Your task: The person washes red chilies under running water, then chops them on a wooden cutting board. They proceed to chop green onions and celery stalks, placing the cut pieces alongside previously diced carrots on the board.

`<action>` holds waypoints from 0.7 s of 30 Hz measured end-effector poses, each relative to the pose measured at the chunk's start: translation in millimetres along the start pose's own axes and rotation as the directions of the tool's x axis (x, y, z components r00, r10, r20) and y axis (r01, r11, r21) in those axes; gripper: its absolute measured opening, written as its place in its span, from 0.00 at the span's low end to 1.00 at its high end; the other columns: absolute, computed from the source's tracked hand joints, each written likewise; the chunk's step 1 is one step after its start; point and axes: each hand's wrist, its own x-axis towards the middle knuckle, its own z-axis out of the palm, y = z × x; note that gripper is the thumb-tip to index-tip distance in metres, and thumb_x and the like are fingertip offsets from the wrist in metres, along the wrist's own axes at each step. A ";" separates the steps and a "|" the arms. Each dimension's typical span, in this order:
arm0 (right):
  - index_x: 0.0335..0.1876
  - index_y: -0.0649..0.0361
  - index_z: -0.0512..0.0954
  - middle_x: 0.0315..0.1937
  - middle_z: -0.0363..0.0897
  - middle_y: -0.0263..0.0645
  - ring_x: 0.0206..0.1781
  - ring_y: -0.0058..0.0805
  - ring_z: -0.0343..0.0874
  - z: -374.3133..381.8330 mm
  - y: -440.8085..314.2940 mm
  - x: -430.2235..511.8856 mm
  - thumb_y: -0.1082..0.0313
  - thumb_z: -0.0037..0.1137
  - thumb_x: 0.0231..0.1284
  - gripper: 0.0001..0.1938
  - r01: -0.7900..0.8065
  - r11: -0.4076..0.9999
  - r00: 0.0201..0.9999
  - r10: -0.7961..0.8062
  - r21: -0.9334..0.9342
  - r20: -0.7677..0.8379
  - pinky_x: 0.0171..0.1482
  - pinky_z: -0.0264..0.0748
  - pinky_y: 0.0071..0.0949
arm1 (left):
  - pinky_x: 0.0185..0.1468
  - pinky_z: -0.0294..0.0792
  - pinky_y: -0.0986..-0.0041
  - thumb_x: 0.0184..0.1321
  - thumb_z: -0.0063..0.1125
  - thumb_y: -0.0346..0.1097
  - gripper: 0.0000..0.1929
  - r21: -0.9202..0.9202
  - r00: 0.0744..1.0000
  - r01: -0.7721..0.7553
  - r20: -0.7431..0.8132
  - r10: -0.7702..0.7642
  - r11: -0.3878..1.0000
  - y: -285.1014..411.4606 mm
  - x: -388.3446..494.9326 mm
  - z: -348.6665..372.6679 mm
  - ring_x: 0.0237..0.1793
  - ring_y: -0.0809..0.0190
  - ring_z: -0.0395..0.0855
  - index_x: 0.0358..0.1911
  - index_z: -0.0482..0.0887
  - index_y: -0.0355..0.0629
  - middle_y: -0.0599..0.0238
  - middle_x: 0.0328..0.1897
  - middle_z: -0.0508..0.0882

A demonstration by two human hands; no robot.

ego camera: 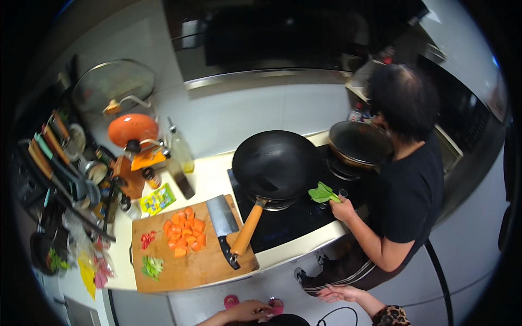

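Observation:
My left hand (248,310) is at the bottom centre, low before my body, fingers bent; a small pale thing lies at its fingertips, too unclear to name. My right hand (340,292) is palm up with loosely spread fingers, touching nothing that I can make out. Beyond the hands, a wooden cutting board (195,281) bears orange carrot chunks (185,232), chopped red pepper (148,239), chopped greens (152,267) and a cleaver (222,222). A black wok (275,163) rests on the hob, its wooden handle over the board's edge.
A person in a black T-shirt (408,191) stands at the right, holding a leafy green vegetable (323,193) beside the hob (285,232). A lidded pan (359,142) is on the rear burner. Bottles (181,148), a seasoning packet (158,199) and hanging utensils (61,155) crowd the left.

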 end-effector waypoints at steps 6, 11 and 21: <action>0.54 0.59 0.74 0.43 0.79 0.32 0.46 0.19 0.76 56.7 -82.9 53.0 0.56 0.44 0.67 0.18 0.125 0.926 0.984 -0.070 -0.355 0.162 0.47 0.70 0.16 | 0.45 0.70 0.72 0.60 0.56 0.43 0.17 -0.086 0.889 0.315 -0.323 -0.326 0.945 11.8 -77.7 -30.0 0.41 0.58 0.80 0.50 0.78 0.46 0.57 0.42 0.81; 0.48 0.62 0.77 0.42 0.79 0.34 0.41 0.21 0.78 91.2 -118.4 75.1 0.69 0.52 0.61 0.11 0.277 0.739 0.961 -0.205 -0.613 0.187 0.47 0.72 0.18 | 0.40 0.72 0.72 0.57 0.58 0.44 0.17 -0.128 0.660 0.448 -0.620 -0.424 0.885 9.3 -117.2 -49.3 0.34 0.58 0.81 0.46 0.80 0.42 0.56 0.37 0.83; 0.50 0.54 0.75 0.47 0.66 0.39 0.43 0.29 0.75 171.5 -153.6 117.9 0.75 0.59 0.49 0.19 0.504 0.202 0.788 -0.507 -0.840 0.350 0.40 0.77 0.25 | 0.35 0.72 0.62 0.47 0.66 0.46 0.28 0.080 0.252 0.785 -0.947 -0.199 0.614 -18.3 -114.6 -113.3 0.33 0.45 0.80 0.50 0.74 0.38 0.47 0.34 0.80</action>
